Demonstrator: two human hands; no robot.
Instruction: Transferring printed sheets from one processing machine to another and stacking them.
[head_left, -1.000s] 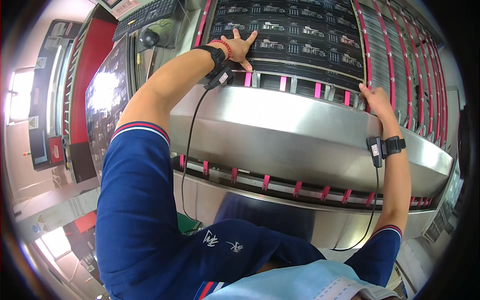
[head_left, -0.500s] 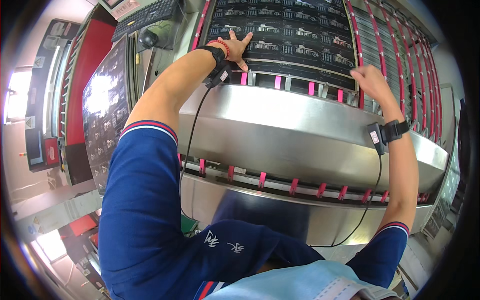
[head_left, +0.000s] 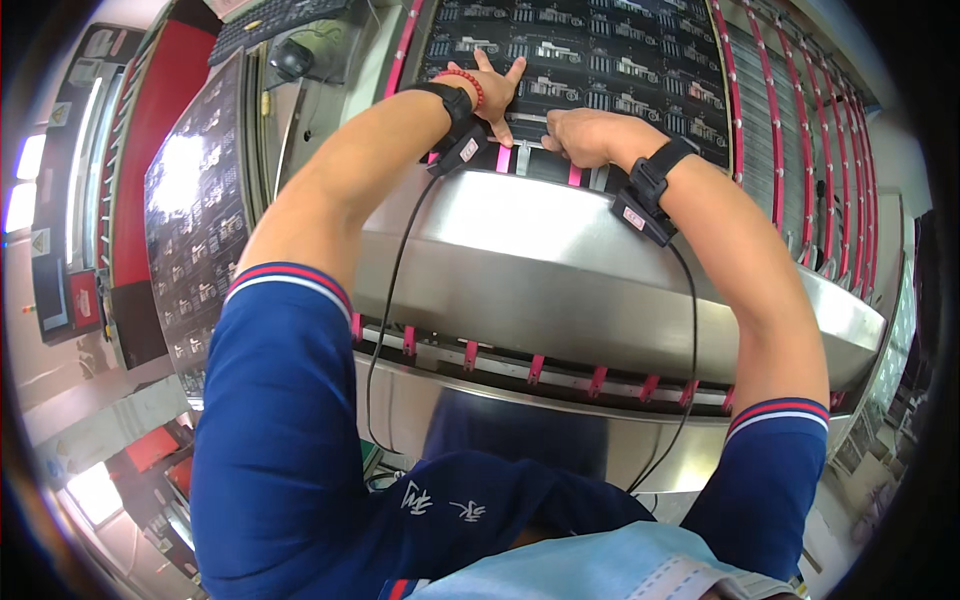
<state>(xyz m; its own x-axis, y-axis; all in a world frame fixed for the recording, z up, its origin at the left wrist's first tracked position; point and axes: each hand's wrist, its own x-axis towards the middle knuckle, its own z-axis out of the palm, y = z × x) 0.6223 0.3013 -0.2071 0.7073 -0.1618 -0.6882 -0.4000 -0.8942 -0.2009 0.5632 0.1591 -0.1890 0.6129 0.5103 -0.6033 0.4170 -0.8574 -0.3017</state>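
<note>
A black printed sheet point(head_left: 660, 90) with rows of pale vehicle-like drawings lies on the machine bed at the top of the view. My left hand point(head_left: 490, 98) rests on its near left part, fingers spread and thumb toward the near edge. Close to its right, my right hand point(head_left: 588, 138) is closed at the sheet's near edge. Its curled fingers hide whatever they may hold. Both wrists carry black straps with small cabled boxes. Just on the near side of the hands are pink belts point(head_left: 504, 158) and a rounded metal cover point(head_left: 520, 235).
Pink straps point(head_left: 765, 105) run lengthwise on the right of the bed. A shiny dark printed sheet point(head_left: 190, 240) leans at the left. Beyond it stand a black mouse point(head_left: 291, 60) and a keyboard point(head_left: 270, 27). A lower row of pink clips point(head_left: 536, 369) lies nearer to me.
My right hand has moved left from the sheet's right corner to beside my left hand. My left hand stays spread on the sheet, while the whole view has shifted slightly.
</note>
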